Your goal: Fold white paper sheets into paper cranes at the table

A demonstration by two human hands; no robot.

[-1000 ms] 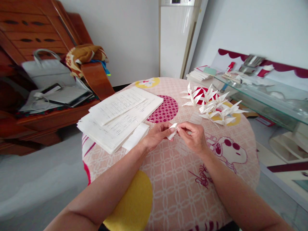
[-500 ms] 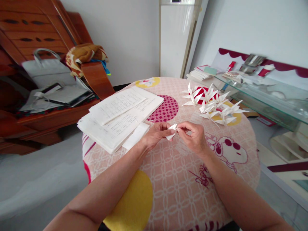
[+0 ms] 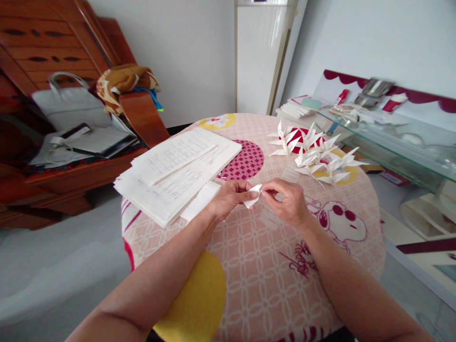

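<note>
Between my hands, above the middle of the table, is a small folded piece of white paper (image 3: 252,196). My left hand (image 3: 231,198) pinches it between thumb and fingers. The fingertips of my right hand (image 3: 287,198) are closed on its right edge. Several white origami cranes (image 3: 317,154) with pointed wings sit in a group at the far right of the table. To the left lies a stack of written sheets (image 3: 174,175). A blank paper slip (image 3: 201,202) lies close to my left wrist, partly under the stack.
A patterned pink cloth (image 3: 256,275) covers the round table. On the right stands a glass shelf (image 3: 399,142) holding papers, metal bowls and a red cup (image 3: 394,102). A wooden chair (image 3: 142,114) at left carries a grey bag (image 3: 69,104) and a brown cloth (image 3: 124,80).
Almost nothing differs. Both hands stay pinched on the folded paper, which has tilted very slightly between the fingers.
</note>
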